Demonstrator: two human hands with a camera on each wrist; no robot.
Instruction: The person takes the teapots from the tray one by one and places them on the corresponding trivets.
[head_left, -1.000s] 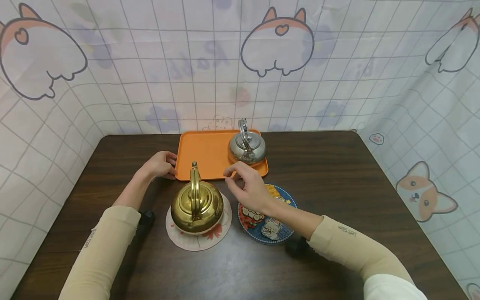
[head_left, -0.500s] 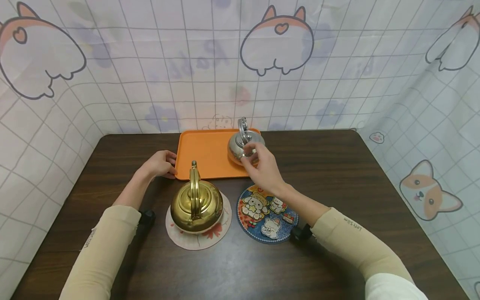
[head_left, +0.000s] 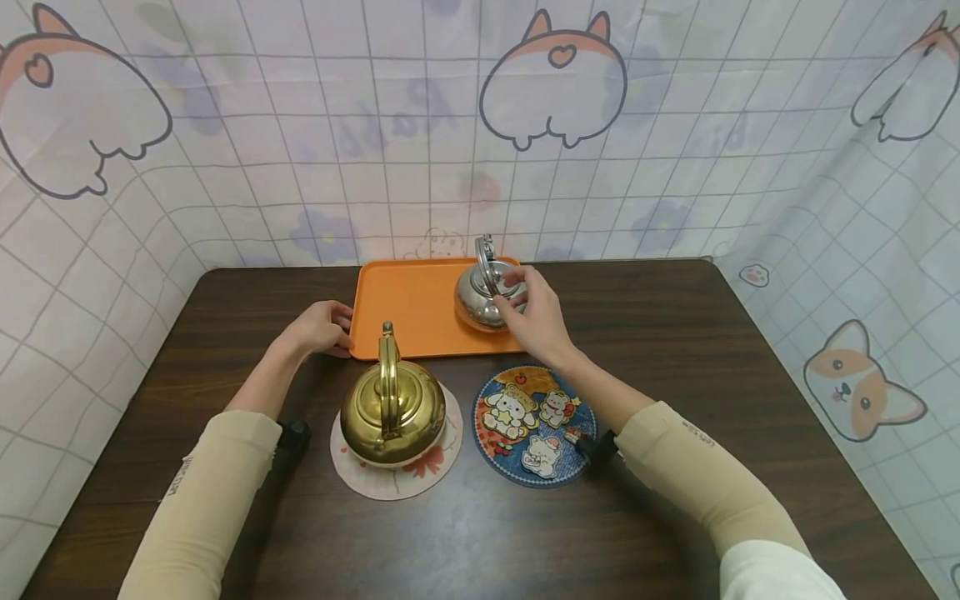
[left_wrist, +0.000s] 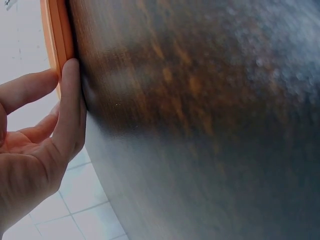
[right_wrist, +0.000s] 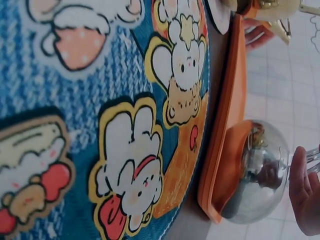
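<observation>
My left hand (head_left: 321, 328) pinches the left rim of an orange tray (head_left: 405, 321), which shows in the left wrist view between the fingertips (left_wrist: 70, 72). On the tray's right side stands a silver kettle (head_left: 477, 302) with its handle upright. My right hand (head_left: 538, 318) is at the kettle's right side, thumb and fingers spread apart beside the handle (right_wrist: 311, 159). No grip on it shows. A gold kettle (head_left: 393, 412) stands upright nearer to me, on a round pinkish-white mat (head_left: 431, 479).
A round blue cartoon mat (head_left: 517, 450) lies right of the gold kettle, under my right wrist. The dark wooden table (head_left: 637, 317) ends at a white gridded cloth (head_left: 405, 167) with corgi drawings behind it.
My right hand has moved from above the blue mat, forward and right, to the silver kettle's handle. The left hand and both kettles have stayed in place.
</observation>
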